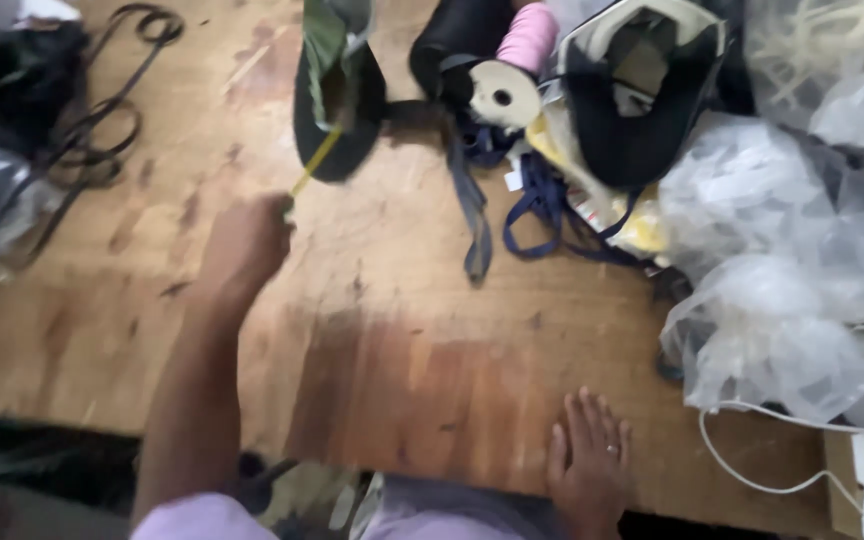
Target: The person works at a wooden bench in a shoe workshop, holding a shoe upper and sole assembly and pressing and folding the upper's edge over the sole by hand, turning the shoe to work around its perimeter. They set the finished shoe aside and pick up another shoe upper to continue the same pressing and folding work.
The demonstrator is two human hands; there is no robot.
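While most of the wooden tabletop in front of us sits bare and stained, the work looks barely begun. Biggest clutter is the heap of clear plastic bags along the right edge, untouched. Next, the dark shoe upper at top right, open side up, also untouched. Then the dark green-lined shoe piece at top centre; a yellow strip runs from it down to our left hand. We judge that strip is the thing in hand: our left fingers look pinched on its lower end, though motion blur keeps us from being sure of the grip. It is off the tabletop, stretched between hand and shoe piece. Pink thread spool lies on its side beside a black roll, blue straps tangled below. Black straps at far left. Our right hand rests flat on the near edge, fingers spread, holding nothing. Nothing looks assembled yet; all remains.
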